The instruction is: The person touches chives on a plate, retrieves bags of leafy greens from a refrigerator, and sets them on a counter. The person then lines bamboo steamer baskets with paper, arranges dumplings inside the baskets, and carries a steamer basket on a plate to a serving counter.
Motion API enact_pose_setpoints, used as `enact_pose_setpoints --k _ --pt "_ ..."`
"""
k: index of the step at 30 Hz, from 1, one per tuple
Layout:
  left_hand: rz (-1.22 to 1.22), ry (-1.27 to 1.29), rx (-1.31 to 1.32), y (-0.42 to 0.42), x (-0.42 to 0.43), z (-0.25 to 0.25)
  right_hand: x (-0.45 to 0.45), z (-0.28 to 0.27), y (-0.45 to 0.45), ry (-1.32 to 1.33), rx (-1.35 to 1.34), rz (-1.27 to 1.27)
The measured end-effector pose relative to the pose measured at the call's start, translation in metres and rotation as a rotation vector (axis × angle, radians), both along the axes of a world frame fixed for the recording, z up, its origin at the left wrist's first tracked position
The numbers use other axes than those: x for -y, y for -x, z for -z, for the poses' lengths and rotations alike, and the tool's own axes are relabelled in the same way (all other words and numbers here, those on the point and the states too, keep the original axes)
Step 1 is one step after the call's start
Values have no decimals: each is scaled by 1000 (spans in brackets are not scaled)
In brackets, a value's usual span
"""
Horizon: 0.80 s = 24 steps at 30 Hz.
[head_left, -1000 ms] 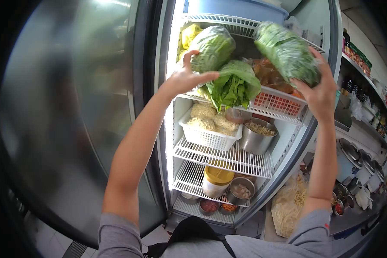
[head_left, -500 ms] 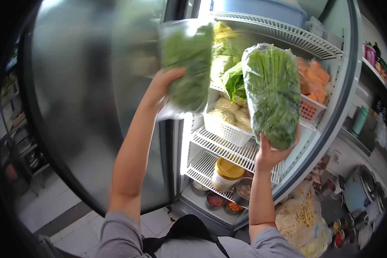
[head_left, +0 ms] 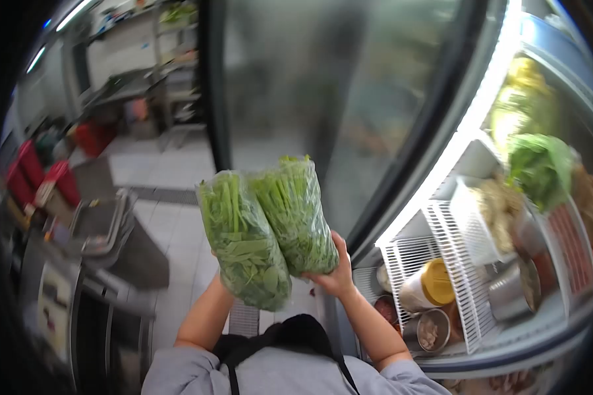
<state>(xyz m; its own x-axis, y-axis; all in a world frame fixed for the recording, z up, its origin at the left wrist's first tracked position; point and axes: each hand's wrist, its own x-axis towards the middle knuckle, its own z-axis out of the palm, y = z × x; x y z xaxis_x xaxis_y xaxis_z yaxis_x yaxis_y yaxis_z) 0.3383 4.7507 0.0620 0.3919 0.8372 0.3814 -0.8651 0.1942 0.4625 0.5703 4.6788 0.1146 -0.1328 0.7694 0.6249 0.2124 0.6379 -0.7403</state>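
Two clear bags of leafy green vegetables are held side by side in front of my chest, stems upward. The left bag of greens (head_left: 244, 247) hides most of my left hand (head_left: 219, 266), which supports it from behind and from the left. My right hand (head_left: 336, 268) is closed around the lower right side of the right bag of greens (head_left: 298, 217). The two bags touch each other.
The open fridge door (head_left: 336, 99) stands ahead. On the right, the fridge's wire shelves (head_left: 464, 283) hold a leafy green (head_left: 540, 168), a yellow-lidded tub (head_left: 436, 282) and metal pots. A grey bin (head_left: 135, 247) and a counter are at left.
The view has swung left, away from the fridge shelves. Both bags of greens have come off the shelf area and together in front of me; my hands have moved closer to each other.
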Motion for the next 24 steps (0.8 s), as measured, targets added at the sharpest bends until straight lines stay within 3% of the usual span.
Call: enact_pose_setpoints --k 2,4,5,7,8,9,11,12,13,15,17,19,21,23,24 --pt "-215 -198 -378 55 14 26 -8 -1 24 101 71 -134" --pt "-503 -713 -992 115 44 40 -15 12 51 165 76 -281" --pt "-564 -907 -1107 133 69 16 -21 24 67 185 65 -337" --pt "-547 -829 -1011 124 123 -59 -34 61 100 -96 101 -412" --pt "-506 -495 -924 116 144 -75 -41 89 121 -63 -87 -593" --pt "-469 -173 -812 115 159 -80 -41 100 138 -42 -93 -638" --pt "-619 -183 -963 128 179 -77 -42 106 168 874 -362 -962" --pt "-730 -229 -1110 136 187 -76 -47 101 183 884 -349 -994" --pt "-759 -218 -1115 145 195 -73 -55 86 198 497 -73 -963" --pt "-1054 -293 -1140 164 209 -65 -77 58 228 -304 416 -800" --pt "-1111 -205 -1066 182 228 -67 -105 48 256 -577 874 -455" --pt "-1188 -72 -1051 205 244 -61 -140 27 287 -682 1282 -260" --pt "-1308 -52 -966 226 252 -41 -191 24 313 -924 1507 11" --pt "-1357 13 -1113 250 265 -28 -227 9 329 -827 1890 258" --pt "-1408 91 -893 248 265 -26 -240 6 338 -644 2073 309"
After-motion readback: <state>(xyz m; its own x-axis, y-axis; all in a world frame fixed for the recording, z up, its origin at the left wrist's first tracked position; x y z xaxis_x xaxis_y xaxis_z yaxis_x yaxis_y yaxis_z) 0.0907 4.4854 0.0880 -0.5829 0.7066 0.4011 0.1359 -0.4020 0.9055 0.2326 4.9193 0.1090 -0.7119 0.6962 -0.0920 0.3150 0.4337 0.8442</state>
